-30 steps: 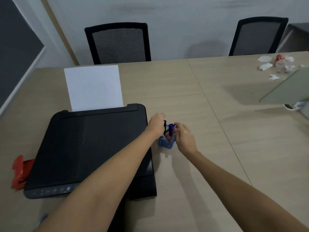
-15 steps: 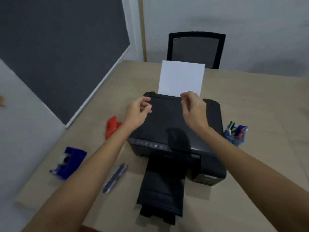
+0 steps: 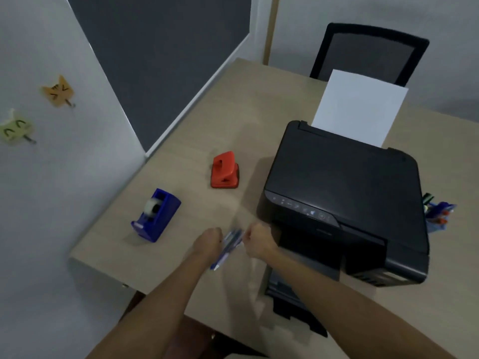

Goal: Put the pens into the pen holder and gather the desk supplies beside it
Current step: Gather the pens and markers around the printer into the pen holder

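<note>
A bundle of blue pens (image 3: 228, 248) lies slanted on the wooden desk (image 3: 207, 120) just left of the printer's front. My left hand (image 3: 207, 242) curls on the bundle's left side. My right hand (image 3: 259, 242) pinches its upper end. The image is blurred there. The blue pen holder (image 3: 438, 216) stands behind the printer's right side, partly hidden, with several pens in it. A blue tape dispenser (image 3: 155, 215) sits near the desk's left edge. A red hole punch (image 3: 224, 171) stands beyond it.
A black printer (image 3: 342, 198) with white paper (image 3: 360, 107) in its rear feed fills the desk's middle, its output tray (image 3: 293, 304) overhanging the front edge. A black mesh chair (image 3: 368, 53) stands behind. The desk's left edge meets a wall.
My view swung left, away from the pen holder. Both hands left the holder, passed over the printer and came down onto the pens at the front left.
</note>
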A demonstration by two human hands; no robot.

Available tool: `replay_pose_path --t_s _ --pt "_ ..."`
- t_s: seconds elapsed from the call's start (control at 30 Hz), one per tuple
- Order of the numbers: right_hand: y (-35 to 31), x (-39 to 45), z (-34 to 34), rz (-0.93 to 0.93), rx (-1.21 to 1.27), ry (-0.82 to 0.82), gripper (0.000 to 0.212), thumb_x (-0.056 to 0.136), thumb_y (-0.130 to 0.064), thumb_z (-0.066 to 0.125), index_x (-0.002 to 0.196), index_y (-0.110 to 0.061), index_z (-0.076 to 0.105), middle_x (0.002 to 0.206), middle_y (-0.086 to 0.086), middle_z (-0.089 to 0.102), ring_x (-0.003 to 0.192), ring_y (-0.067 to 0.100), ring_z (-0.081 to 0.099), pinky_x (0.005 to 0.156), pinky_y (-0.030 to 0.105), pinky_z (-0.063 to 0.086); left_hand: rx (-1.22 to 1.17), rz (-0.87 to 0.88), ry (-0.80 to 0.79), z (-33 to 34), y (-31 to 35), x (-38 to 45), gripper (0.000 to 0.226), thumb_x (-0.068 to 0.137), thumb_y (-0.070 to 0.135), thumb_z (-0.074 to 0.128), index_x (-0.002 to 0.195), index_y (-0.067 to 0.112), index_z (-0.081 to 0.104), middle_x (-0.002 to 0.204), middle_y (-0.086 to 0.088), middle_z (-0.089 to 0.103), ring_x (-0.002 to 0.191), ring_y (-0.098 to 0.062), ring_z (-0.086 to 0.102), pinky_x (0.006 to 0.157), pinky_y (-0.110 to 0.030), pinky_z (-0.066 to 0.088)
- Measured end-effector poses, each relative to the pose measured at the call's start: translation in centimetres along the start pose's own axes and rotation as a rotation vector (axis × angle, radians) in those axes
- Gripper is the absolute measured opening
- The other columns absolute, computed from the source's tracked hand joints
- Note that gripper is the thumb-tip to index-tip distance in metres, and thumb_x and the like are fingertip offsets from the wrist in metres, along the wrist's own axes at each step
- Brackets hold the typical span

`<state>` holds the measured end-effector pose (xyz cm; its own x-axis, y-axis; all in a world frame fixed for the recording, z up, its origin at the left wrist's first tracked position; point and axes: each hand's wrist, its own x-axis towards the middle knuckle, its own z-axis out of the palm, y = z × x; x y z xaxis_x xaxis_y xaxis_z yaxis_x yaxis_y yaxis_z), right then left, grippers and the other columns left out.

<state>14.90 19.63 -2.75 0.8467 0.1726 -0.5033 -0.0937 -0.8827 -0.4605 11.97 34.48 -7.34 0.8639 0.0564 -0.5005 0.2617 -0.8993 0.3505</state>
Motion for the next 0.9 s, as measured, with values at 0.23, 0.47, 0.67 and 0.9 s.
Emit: replay_pose_path --t_s 0.23,0.47,0.67,0.9 --pt "-1.2 0.7 3.2 0.289 0.108 -0.072 0.025 0.092 -0.016 0.058 0.105 0.004 0.065 0.104 0.02 0.072 0.084 0.032 0.073 0.063 0.031 0.062 -0.073 -0.108 0.15 0.8 -1.2 0.7 0.024 0.098 0.006 0.038 0.12 -0.002 0.044 0.12 -0.021 0.059 0.108 -0.036 0.06 0.089 -0.04 0.049" --pt "-1.6 0.5 2.9 0.37 0.26 0.028 0.032 0.089 -0.026 0.062 0.104 0.002 0.067 0.102 0.02 0.071 0.079 0.034 0.074 0.045 0.031 0.054 -0.181 0.017 0.06 2.4 -0.3 0.6 0.032 0.091 0.019 0.055 0.113 -0.003 0.048 0.116 -0.025 0.058 0.102 -0.039 0.059 0.082 -0.044 0.05" --pt "-0.9 0.8 2.4 0.439 0.345 0.023 0.022 0.088 -0.018 0.059 0.089 0.002 0.068 0.082 0.015 0.071 0.069 0.035 0.074 0.036 0.031 0.052 0.074 0.072 0.127 3.5 -0.5 0.5 0.044 0.089 0.034 0.061 0.117 0.002 0.051 0.122 -0.016 0.054 0.107 -0.03 0.058 0.087 -0.035 0.047" --pt "-0.5 1.1 3.1 0.413 0.308 -0.013 0.011 0.085 -0.008 0.064 0.082 0.002 0.066 0.055 0.01 0.055 0.054 0.031 0.067 0.057 0.041 0.061 0.043 -0.018 0.094 2.7 -1.7 -0.6 0.023 0.083 0.013 0.068 0.099 -0.002 0.061 0.095 -0.016 0.063 0.087 -0.031 0.064 0.072 -0.033 0.05"
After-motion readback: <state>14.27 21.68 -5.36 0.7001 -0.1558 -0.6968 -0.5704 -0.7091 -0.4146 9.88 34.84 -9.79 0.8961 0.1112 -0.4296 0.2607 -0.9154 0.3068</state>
